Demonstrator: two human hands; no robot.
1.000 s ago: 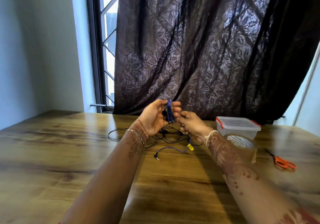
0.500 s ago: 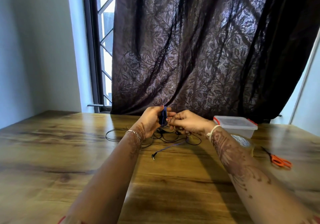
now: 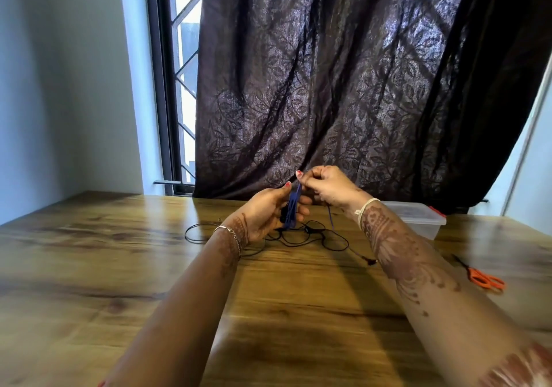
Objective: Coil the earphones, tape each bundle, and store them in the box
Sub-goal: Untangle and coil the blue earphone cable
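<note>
My left hand [image 3: 268, 210] holds a coil of blue earphone cord [image 3: 292, 212] wound round its fingers, above the table. My right hand [image 3: 328, 188] is just above and right of it, pinching the loose blue strand at the top of the coil; the strand's tail hangs down past my right wrist to the plug [image 3: 371, 262] near the table. A black earphone cord [image 3: 301, 237] lies loose and tangled on the wooden table [image 3: 119, 267] under both hands. The clear plastic box [image 3: 424, 222] with a lid and red clips stands behind my right forearm, partly hidden.
Orange-handled scissors [image 3: 484, 279] lie at the right of the table. A dark patterned curtain [image 3: 343, 88] hangs behind the table, with a window [image 3: 185, 88] at its left. The tape roll is hidden by my right arm.
My right hand has risen from beside the coil to above it, drawing the blue strand up. The plug end has been dragged right across the table. The camera tilted up slightly.
</note>
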